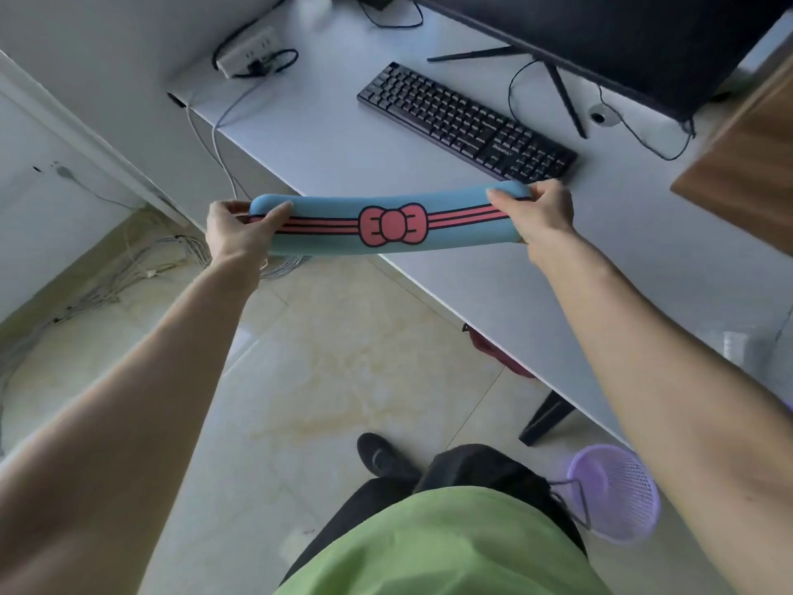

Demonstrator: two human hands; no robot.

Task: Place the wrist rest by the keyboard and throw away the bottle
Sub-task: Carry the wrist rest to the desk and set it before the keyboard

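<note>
Wrist rest (pixel 386 223), a long blue cushion printed with pink stripes and a pink bow at its centre, held in the air by its two ends, above the near edge of the white desk (pixel 600 268) and the tiled floor (pixel 343 358). Left hand (pixel 240 234) closed around the left end, thumb lying along the upper face and fingers wrapped behind; right hand (pixel 534 212) closed around the right end in the same manner, thumb on top. Both forearms extend forward from the bottom of the view. The cushion sags slightly upward at its ends and lies roughly parallel to the desk edge, apart from the desk surface. Black keyboard (pixel 467 122) resting on the desk beyond the cushion, set at a slant; its near right corner appears just behind the right hand, with no contact visible between cushion and keyboard. Dark monitor (pixel 622 40) on a thin-legged stand behind the keyboard, with black cables trailing across the desk. White power strip (pixel 246 49) at the far left corner of the desk, cords running down to the floor. Purple mesh basket (pixel 618 493) on the floor under the desk, at lower right. Green shirt (pixel 429 547), dark trousers and one dark shoe (pixel 379 455) of the person visible at the bottom.
</note>
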